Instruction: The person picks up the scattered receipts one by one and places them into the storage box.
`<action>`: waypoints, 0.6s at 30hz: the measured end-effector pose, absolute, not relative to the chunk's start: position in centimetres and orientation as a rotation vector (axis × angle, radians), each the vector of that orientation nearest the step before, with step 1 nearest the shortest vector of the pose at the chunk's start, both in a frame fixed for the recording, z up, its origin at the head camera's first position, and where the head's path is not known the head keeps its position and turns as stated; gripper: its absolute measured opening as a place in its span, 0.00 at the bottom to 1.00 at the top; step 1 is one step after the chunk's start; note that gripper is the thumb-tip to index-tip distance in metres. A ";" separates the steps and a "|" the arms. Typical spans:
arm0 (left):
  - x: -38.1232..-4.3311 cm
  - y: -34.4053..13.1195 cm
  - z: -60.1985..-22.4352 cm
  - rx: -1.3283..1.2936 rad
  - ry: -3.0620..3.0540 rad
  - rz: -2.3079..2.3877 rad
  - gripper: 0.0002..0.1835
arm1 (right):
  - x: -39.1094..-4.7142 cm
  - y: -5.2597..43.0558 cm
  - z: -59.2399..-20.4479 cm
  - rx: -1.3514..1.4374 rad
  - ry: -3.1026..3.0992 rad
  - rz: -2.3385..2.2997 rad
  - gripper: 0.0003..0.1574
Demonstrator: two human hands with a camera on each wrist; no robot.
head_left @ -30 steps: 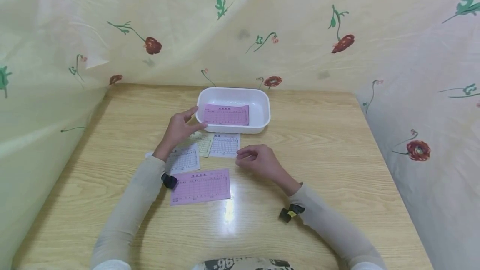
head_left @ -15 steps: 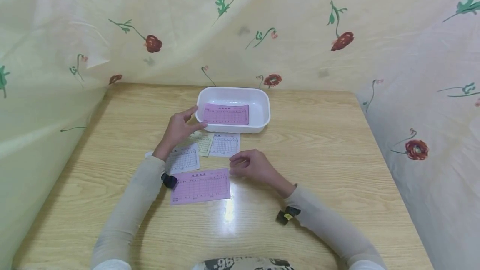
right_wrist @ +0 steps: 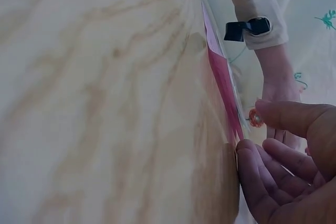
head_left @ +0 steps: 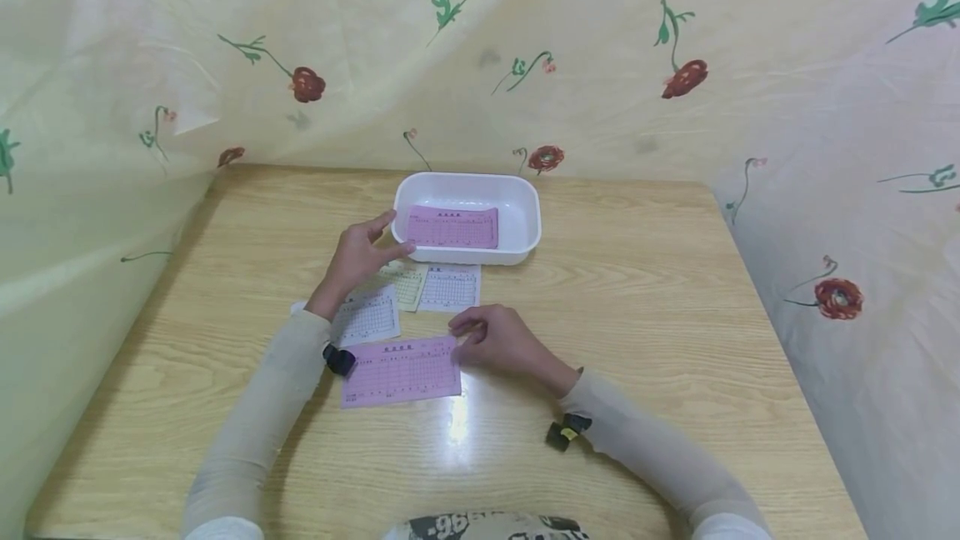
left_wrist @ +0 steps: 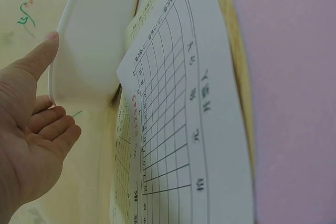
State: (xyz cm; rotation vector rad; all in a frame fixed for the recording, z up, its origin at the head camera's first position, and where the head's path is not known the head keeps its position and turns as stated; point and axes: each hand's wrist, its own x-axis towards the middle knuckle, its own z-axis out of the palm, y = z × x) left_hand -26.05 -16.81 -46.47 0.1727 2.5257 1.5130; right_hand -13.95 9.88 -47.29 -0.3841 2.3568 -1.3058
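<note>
My left hand (head_left: pixel 358 255) spans the near left corner of a white plastic tray (head_left: pixel 521 252), thumb and fingers straight against its rim. In the left wrist view the thumb and fingers lie apart, with the tray (left_wrist: pixel 89 40) beside them. A pink receipt slip (head_left: pixel 453 229) lies inside the tray. My right hand (head_left: pixel 498 340) is at the right edge of a larger-looking pink receipt slip (head_left: pixel 401 372) on the table. In the right wrist view the fingertips (right_wrist: pixel 247 148) touch the end of this slip (right_wrist: pixel 224 85), while the thumb stays apart from them.
White receipt slips (head_left: pixel 450 288), (left_wrist: pixel 178 93) and a yellow slip (head_left: pixel 408 288) lie between the tray and the near pink slip, some partly behind the left forearm. A floral cloth (head_left: pixel 600 48) hangs along the far edge of the wooden table (head_left: pixel 637 273).
My right hand has moved left and toward the body, from beside the white slip to the right edge of the near pink slip. My left hand and the tray have stayed put.
</note>
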 end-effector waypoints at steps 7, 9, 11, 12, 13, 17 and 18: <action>-26.2 -16.8 -46.4 0.169 2.516 1.515 0.46 | -13.9 9.6 -47.3 -0.414 2.420 -1.217 0.26; -26.2 -16.8 -46.3 0.171 2.517 1.516 0.46 | -14.0 9.5 -47.3 -0.426 2.431 -1.198 0.27; -26.2 -16.8 -46.3 0.173 2.520 1.517 0.46 | -14.0 9.4 -47.3 -0.441 2.439 -1.184 0.28; -26.2 -16.8 -46.2 0.176 2.521 1.518 0.46 | -14.0 9.4 -47.3 -0.450 2.443 -1.179 0.28; -26.2 -16.8 -46.2 0.180 2.522 1.519 0.46 | -14.1 9.3 -47.3 -0.460 2.448 -1.173 0.29; -26.3 -16.8 -46.3 0.191 2.525 1.521 0.46 | -14.2 9.1 -47.4 -0.490 2.467 -1.153 0.29; -26.3 -16.8 -46.4 0.191 2.523 1.522 0.46 | -14.2 9.1 -47.4 -0.496 2.469 -1.152 0.29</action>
